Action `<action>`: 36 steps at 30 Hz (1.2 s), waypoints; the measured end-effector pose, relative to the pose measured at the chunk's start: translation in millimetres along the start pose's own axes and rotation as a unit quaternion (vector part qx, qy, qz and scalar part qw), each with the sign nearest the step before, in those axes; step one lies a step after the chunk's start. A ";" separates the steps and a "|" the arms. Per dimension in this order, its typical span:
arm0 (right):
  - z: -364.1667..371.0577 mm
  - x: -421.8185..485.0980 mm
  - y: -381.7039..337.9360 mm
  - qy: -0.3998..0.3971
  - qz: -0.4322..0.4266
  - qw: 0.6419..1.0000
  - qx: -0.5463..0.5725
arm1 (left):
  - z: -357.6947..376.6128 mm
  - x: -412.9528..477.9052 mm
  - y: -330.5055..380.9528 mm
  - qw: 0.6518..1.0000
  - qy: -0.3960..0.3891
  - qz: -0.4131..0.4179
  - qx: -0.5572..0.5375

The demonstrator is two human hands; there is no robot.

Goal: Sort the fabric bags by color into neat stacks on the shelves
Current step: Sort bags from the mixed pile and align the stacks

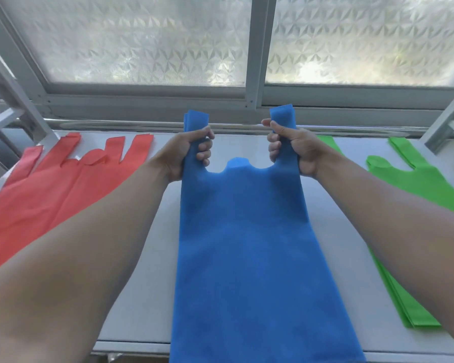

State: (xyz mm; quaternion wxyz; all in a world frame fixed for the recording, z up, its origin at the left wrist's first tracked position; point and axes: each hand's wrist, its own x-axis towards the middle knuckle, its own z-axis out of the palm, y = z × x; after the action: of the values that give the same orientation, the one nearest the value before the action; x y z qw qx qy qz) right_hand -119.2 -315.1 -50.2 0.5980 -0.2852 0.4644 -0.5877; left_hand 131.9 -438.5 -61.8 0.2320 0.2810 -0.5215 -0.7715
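A blue fabric bag hangs in the middle of the view, over the white shelf. My left hand is closed around its left handle and my right hand around its right handle, both held up near the window sill. The bag's lower end runs past the shelf's front edge and out of the frame. On the left of the shelf lie red bags, overlapping and fanned out. On the right lies a stack of green bags, partly hidden by my right forearm.
A frosted sliding window with a grey frame stands right behind the shelf. Slanted metal shelf posts rise at the left and at the far right. Bare shelf surface shows on both sides of the blue bag.
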 end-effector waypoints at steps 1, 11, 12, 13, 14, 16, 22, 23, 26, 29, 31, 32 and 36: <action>1.1 2.4 -0.9 0.007 -0.001 1.000 0.002 | 1.2 2.6 3.4 1.000 -0.014 -0.010 0.013; -30.6 11.2 -0.2 0.246 0.035 0.950 -0.187 | -7.5 22.2 -9.0 0.953 0.244 -0.043 0.172; -32.8 5.1 3.1 0.254 0.037 0.945 -0.201 | -11.3 16.4 -14.3 0.949 0.262 -0.042 0.172; -31.8 -3.8 6.1 0.251 0.045 0.940 -0.226 | -13.5 5.9 -18.7 0.946 0.267 -0.041 0.179; -29.9 -14.2 10.2 0.245 0.050 0.935 -0.251 | -14.1 -5.2 -23.1 0.945 0.268 -0.035 0.185; -24.2 -39.8 18.8 0.230 0.064 0.921 -0.307 | -4.0 -33.4 -30.5 0.944 0.276 -0.035 0.175; -9.0 -135.2 44.8 0.199 0.137 0.909 -0.340 | 42.8 -138.2 -50.4 0.938 0.256 -0.161 0.170; -5.6 -152.9 49.5 0.198 0.150 0.907 -0.339 | 50.5 -159.0 -53.4 0.934 0.250 -0.190 0.168; 1.1 -200.4 72.0 0.203 0.179 0.898 -0.348 | 71.3 -216.2 -75.7 0.922 0.244 -0.237 0.186; 9.7 -230.2 91.0 0.203 0.170 0.880 -0.394 | 93.6 -248.3 -92.8 0.899 0.249 -0.220 0.287; 18.6 -237.6 95.2 0.197 0.148 0.873 -0.422 | 103.6 -250.6 -95.5 0.874 0.263 -0.169 0.373; 23.6 -238.7 95.6 0.201 0.138 0.872 -0.425 | 105.8 -249.4 -95.2 0.855 0.275 -0.143 0.417; 37.1 -233.0 96.9 0.214 0.109 0.866 -0.438 | 100.3 -238.8 -92.6 0.835 0.338 -0.105 0.421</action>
State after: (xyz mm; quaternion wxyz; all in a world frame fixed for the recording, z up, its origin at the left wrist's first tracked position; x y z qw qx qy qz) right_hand -15.3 -83.0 -69.8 0.3576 -0.3322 0.8192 -0.3012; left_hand 233.5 -183.2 -72.7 0.1709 0.6480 -0.6521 -0.3545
